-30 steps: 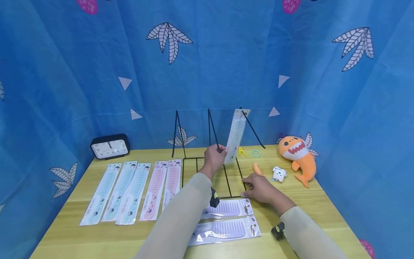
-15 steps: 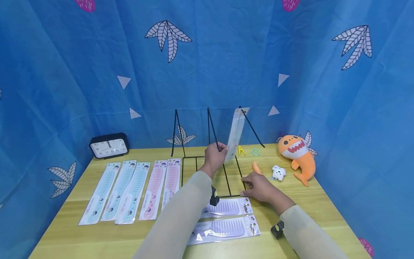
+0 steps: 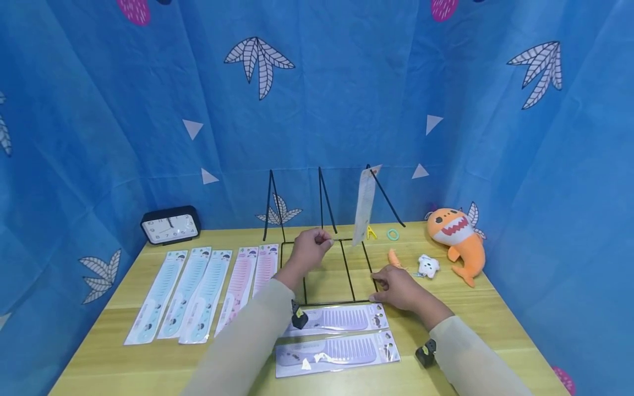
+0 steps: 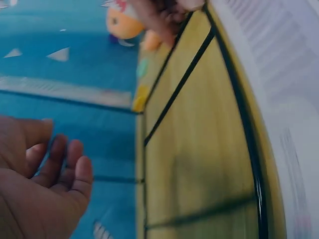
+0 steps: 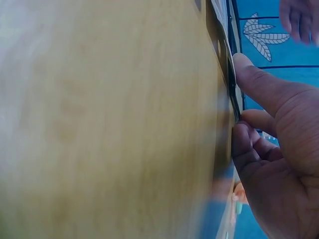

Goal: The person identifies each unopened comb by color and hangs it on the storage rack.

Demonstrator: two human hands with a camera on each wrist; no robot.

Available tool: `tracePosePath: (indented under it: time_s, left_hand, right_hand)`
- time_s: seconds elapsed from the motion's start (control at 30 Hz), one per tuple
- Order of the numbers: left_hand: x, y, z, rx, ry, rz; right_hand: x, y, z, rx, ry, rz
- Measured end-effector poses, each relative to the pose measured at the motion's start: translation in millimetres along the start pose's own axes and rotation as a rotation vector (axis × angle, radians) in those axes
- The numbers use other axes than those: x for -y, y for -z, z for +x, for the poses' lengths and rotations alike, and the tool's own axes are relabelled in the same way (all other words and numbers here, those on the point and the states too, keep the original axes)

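Black wire rack [image 3: 327,269] lies on the table: my right hand [image 3: 398,289] presses its near corner, fingers fairly straight. My left hand [image 3: 308,248] hovers above it, loosely curled, empty. A pale comb pack [image 3: 365,204] hangs from one prong.

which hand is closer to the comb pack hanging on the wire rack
Left. The left hand is just left of and below the hanging pack, not touching it. The right hand rests lower, at the rack's front right corner.

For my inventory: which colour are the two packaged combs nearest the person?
Light purple combs, clearest in the head view.
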State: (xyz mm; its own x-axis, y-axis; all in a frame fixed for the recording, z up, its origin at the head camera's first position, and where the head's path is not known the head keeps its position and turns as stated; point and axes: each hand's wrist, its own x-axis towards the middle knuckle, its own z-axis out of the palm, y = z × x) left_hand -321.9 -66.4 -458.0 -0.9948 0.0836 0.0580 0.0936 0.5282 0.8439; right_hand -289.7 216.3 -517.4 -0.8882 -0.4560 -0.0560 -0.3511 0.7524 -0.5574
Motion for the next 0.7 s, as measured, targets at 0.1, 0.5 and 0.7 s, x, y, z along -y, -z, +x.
tracePosePath:
  time_s: [0.1,0.5,0.7]
  left_hand:
    - [11.2,32.4,-19.2,0.040,-0.021,0.050]
    - [74.8,131.2,-90.3,-0.028,0.148,0.388]
    - [110.6,172.9,-118.0,-0.016,0.193,0.504]
  right_hand:
    - [1,1,1,-0.006,0.014,-0.010]
    - [1,5,1,-0.011,0.002,0.009]
    - [1,1,-1,-0.009,0.003,0.015]
